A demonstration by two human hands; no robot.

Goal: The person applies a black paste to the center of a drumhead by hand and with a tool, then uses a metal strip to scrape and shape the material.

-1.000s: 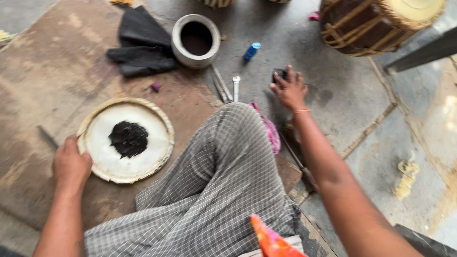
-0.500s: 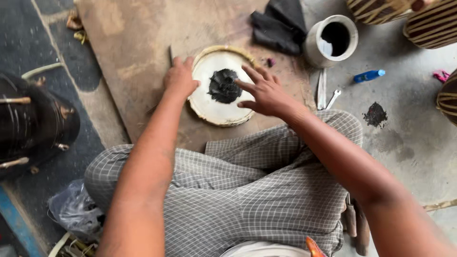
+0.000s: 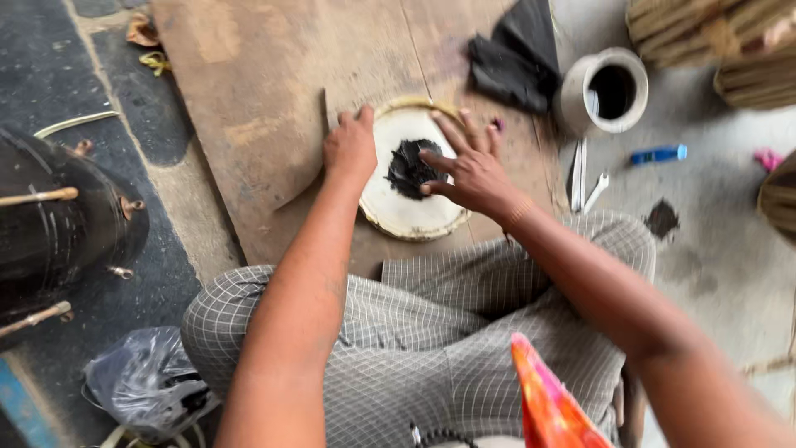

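Compared with half a second earlier, both hands are sitting slightly lower over the disc (image 3: 406,217), and the right hand (image 3: 468,170) is settling closer to the black paste (image 3: 408,168). Left hand (image 3: 350,149) is resting on the disc's left rim, fingers curled loosely over the edge, steadying it rather than gripping anything; nothing is enclosed in it. Right hand is spread wide open, fingers fanned across the disc's right half, with the fingertips touching or just beside the paste patch; it is holding nothing. Disc is lying flat on the board (image 3: 265,91), directly under both hands and ahead of the person's crossed legs. As a judgement, the work appears to be partly done: a paste lump is already lying at the disc's centre, but it is looking uneven and unsmoothed, with pale skin around it uncovered. Beyond the right hand, a pot (image 3: 604,91) is standing upright, its inside dark; whether it is holding more paste cannot be told. Beside the pot, a black cloth (image 3: 514,62) is lying crumpled. Right of the hand, metal tools (image 3: 583,178) and a blue tube (image 3: 657,154) are lying on the floor.
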